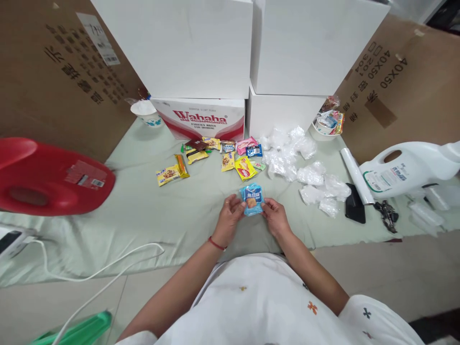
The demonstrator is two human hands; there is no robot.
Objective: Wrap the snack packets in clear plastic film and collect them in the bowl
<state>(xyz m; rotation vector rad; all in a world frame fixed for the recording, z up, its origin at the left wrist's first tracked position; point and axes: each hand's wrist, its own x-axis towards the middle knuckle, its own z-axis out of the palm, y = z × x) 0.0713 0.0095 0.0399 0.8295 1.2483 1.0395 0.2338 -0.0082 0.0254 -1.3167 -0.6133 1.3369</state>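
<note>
Between both hands I hold a small blue snack packet (pixel 252 199) just above the pale green cloth. My left hand (pixel 231 218), with a red band at its wrist, pinches the packet's left edge. My right hand (pixel 276 216) grips the opposite edge with thumb and fingers. Beyond the packet lie several small wrapped snacks: a yellow and red packet (pixel 245 168), a dark blue one (pixel 254 151), a pink one (pixel 246 144) and a yellow one (pixel 167 175) farther left. Crumpled clear plastic bags (pixel 282 155) are heaped to their right.
White boxes (pixel 201 48) stand along the back, cardboard (pixel 68 72) at both sides. A red jug (pixel 53 177) lies left; a white jug (pixel 406 167), roll (pixel 357 176), black phone (pixel 354 206) and keys (pixel 387 215) lie right. A white cable (pixel 104 263) crosses the front left.
</note>
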